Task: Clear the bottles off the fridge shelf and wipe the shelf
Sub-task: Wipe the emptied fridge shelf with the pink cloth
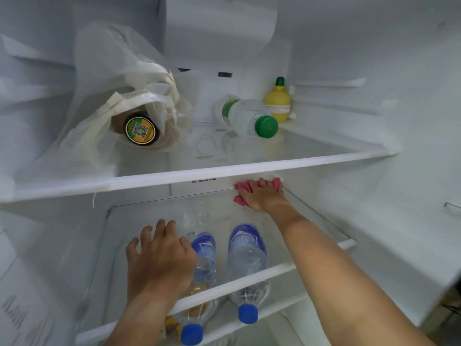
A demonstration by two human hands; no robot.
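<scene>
Head view shows my right hand (262, 196) pressing a pink cloth (243, 188) flat-fingered onto the glass shelf (149, 216) at centre right. At lower centre my left hand (159, 258) rests open on that shelf, beside two blue-capped bottles (247, 265) lying beneath the glass.

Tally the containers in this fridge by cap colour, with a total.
Blue caps: 2, two water bottles lying down, one and the other
Green caps: 2, a clear bottle on its side and a yellow lemon-shaped bottle
Black lid: 1, a jar in a plastic bag
Total: 5
</scene>
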